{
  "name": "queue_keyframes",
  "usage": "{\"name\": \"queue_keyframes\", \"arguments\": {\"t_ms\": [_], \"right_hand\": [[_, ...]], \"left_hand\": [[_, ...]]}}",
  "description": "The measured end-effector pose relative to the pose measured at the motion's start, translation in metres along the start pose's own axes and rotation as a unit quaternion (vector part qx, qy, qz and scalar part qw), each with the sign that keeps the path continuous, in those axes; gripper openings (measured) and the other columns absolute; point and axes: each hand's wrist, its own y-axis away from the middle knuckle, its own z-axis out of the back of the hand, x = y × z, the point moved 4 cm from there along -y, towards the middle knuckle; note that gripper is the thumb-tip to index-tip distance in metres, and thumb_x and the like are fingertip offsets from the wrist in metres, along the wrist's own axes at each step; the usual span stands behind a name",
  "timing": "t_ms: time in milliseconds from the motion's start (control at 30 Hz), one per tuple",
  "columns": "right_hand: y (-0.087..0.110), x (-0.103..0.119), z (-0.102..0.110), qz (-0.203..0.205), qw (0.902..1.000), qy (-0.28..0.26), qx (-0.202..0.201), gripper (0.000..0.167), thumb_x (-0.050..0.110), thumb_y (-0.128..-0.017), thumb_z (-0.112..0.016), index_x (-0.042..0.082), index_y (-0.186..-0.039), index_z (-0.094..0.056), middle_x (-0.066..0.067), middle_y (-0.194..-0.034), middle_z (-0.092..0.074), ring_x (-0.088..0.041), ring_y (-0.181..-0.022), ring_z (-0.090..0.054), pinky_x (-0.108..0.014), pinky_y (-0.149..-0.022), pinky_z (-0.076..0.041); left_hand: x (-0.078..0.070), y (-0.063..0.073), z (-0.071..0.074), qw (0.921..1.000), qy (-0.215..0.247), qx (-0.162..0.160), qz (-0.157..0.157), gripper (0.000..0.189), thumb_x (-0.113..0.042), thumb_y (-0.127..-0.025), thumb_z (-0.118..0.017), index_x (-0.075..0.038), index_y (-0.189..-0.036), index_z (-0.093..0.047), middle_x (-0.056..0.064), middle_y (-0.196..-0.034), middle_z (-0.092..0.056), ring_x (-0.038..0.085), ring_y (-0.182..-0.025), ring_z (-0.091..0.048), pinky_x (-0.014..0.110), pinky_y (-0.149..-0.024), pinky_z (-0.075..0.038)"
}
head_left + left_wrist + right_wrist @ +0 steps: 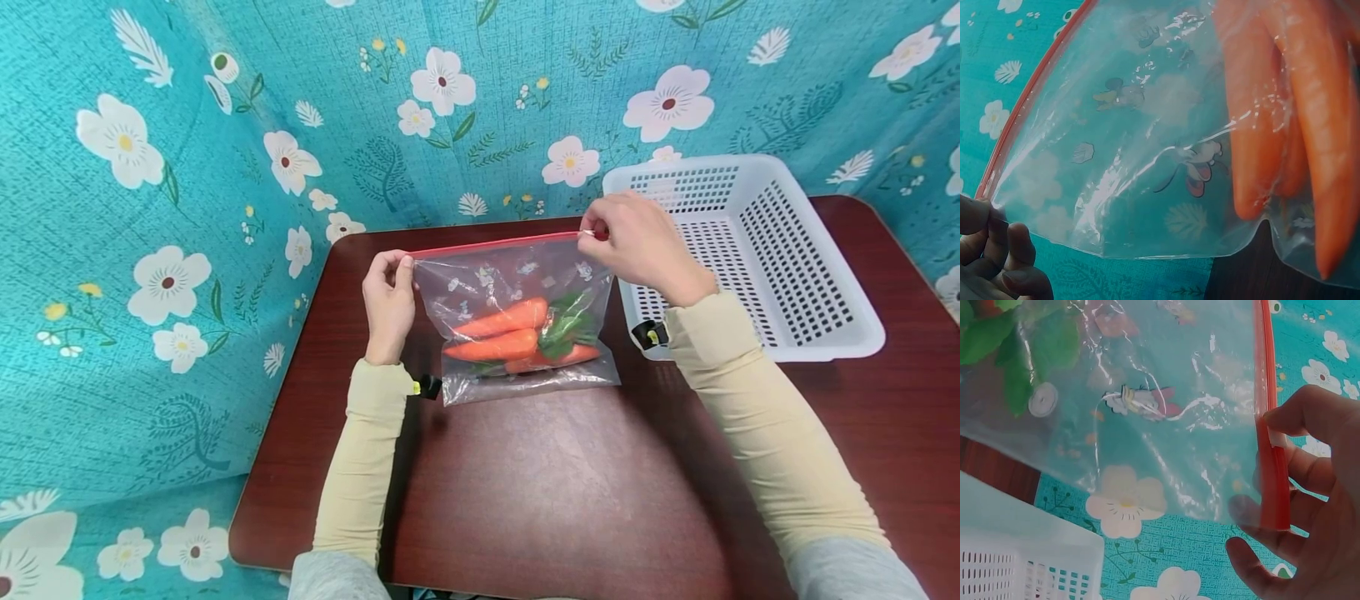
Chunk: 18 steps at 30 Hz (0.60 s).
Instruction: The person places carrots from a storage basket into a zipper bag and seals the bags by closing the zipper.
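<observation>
A clear zip bag [491, 279] with a red zip edge and small cartoon prints hangs between both hands. Inside lie several orange carrots [498, 321] with green leafy tops [567, 325]. My left hand [390, 296] pinches the bag's upper left corner between thumb and fingers. At the upper right, my right hand [637, 242] pinches the red zip strip at its white slider [1277, 439]. From slider to corner, the red edge runs on past the right fingers in the right wrist view. Carrot tips [1325, 262] point toward the bag's side in the left wrist view.
A white perforated plastic basket [828, 250] stands on the right of the dark red wooden table [555, 483], partly behind the right forearm. Behind the table hangs a turquoise flowered cloth [517, 108], which also runs down the left side.
</observation>
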Motion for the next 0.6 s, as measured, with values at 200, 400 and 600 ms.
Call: {"name": "queue_keyframes", "arguments": {"t_ms": [200,400,600], "right_hand": [[0.003,-0.005,0.001,-0.008,0.9999,-0.006,0.002,0.015,0.019,-0.085,-0.053,0.009,-0.088,-0.064,-0.008,-0.085,-0.062,-0.025,-0.085,-0.050,-0.040,-0.070,-0.038],[0.005,-0.007,0.002,-0.002,1.0000,-0.005,-0.007,0.016,0.019,-0.085,-0.054,0.007,-0.088,-0.065,-0.009,-0.085,-0.064,-0.027,-0.084,-0.051,-0.042,-0.071,-0.040],[0.007,-0.009,0.003,-0.002,0.9999,-0.004,-0.009,0.015,0.018,-0.084,-0.054,0.008,-0.088,-0.064,-0.009,-0.083,-0.062,-0.025,-0.082,-0.049,-0.039,-0.069,-0.038]], "left_hand": [[0.001,-0.001,0.004,1.0000,-0.004,-0.004,0.001,0.014,-0.008,-0.096,-0.056,0.004,-0.102,-0.059,-0.004,-0.082,-0.054,0.015,-0.064,-0.051,0.020,-0.060,-0.046],[0.003,-0.003,0.009,0.9999,-0.008,-0.014,0.003,0.014,-0.009,-0.096,-0.057,0.004,-0.102,-0.059,-0.004,-0.082,-0.053,0.011,-0.062,-0.050,0.018,-0.059,-0.045],[0.004,-0.003,0.013,0.9998,-0.018,-0.012,0.003,0.019,-0.012,-0.097,-0.057,0.006,-0.104,-0.059,-0.004,-0.082,-0.053,0.015,-0.064,-0.050,0.021,-0.061,-0.046]]}}
